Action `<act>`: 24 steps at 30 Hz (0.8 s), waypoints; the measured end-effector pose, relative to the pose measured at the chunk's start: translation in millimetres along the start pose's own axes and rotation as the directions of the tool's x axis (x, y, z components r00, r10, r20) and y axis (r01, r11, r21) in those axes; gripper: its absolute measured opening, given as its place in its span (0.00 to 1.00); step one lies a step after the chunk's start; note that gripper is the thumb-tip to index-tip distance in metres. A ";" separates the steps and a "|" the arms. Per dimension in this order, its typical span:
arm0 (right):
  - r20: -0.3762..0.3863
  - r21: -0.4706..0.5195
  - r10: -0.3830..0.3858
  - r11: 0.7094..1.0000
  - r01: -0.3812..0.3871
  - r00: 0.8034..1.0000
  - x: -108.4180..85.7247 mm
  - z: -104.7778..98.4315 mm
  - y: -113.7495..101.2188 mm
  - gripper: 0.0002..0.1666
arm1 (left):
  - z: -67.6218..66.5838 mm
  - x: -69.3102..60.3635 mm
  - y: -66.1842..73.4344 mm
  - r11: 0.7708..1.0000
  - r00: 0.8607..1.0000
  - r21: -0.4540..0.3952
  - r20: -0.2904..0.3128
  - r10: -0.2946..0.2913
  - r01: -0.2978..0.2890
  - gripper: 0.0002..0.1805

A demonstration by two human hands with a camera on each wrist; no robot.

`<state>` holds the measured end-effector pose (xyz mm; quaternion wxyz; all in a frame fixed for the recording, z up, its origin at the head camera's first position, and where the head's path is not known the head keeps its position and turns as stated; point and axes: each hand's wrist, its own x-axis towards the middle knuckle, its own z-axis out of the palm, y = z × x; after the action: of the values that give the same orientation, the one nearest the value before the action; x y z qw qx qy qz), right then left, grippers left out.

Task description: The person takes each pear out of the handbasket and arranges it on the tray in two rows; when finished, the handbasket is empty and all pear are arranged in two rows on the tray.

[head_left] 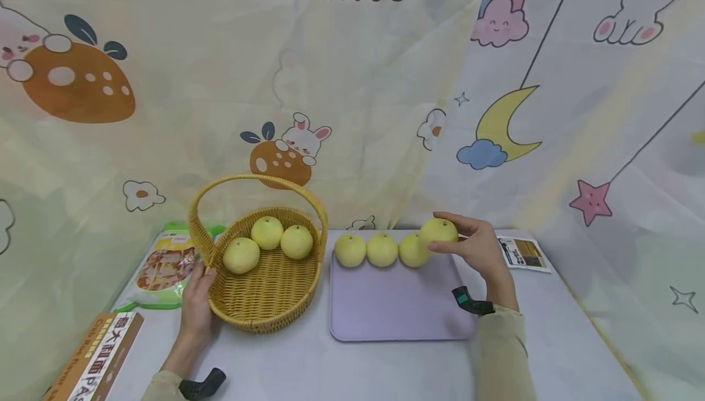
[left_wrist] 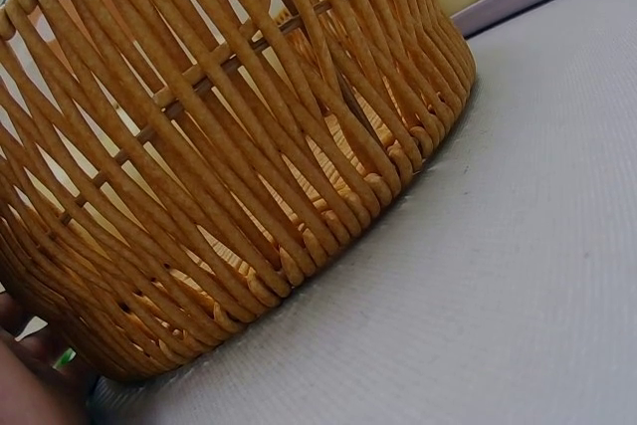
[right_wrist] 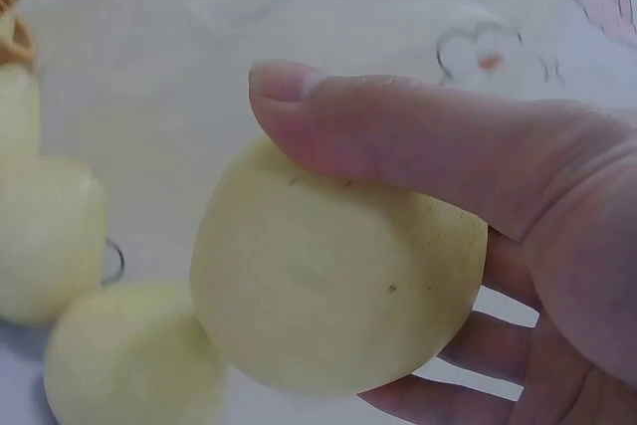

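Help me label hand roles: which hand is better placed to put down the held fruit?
Right, most likely: the right hand already holds the fruit at the right end of the row of fruits. The left hand is farther off, touching the basket.

From the middle of the lilac tray [head_left: 393, 306], a hand could pass toward six o'clock over the white table [head_left: 352, 370]; three round yellow-green fruits [head_left: 382, 250] bar ten to twelve, the right hand [head_left: 478, 247] two, the handled wicker basket [head_left: 270, 291] nine.
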<state>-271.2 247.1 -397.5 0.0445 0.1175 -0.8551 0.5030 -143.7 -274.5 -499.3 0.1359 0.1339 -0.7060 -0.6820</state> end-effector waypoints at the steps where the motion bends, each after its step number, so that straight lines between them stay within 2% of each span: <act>1: -0.006 -0.011 0.008 1.000 -0.008 1.000 0.4 -1.8 3.1 0.42 | -0.1 -0.3 0.3 1.000 1.000 0.000 0.000 0.000 0.000 0.32; 6: -0.015 -0.030 0.046 0.998 -0.046 0.999 1.2 -7.5 17.2 0.43 | 0.3 -1.5 1.4 1.000 1.000 0.011 0.001 0.006 -0.006 0.32; 13: -0.020 -0.046 0.054 0.997 -0.055 0.998 1.2 -11.1 34.2 0.43 | 1.4 0.2 2.2 1.000 1.000 0.013 0.004 0.004 -0.004 0.32; 24: -0.019 -0.025 0.142 0.989 -0.143 0.990 4.4 -3.5 69.9 0.46 | 0.5 -0.9 0.4 0.999 1.000 0.038 0.008 0.019 -0.020 0.32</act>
<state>-292.8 282.0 -454.3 0.0172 0.0513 -0.8675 0.4945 -143.0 -273.7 -498.9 0.1373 0.1269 -0.7206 -0.6677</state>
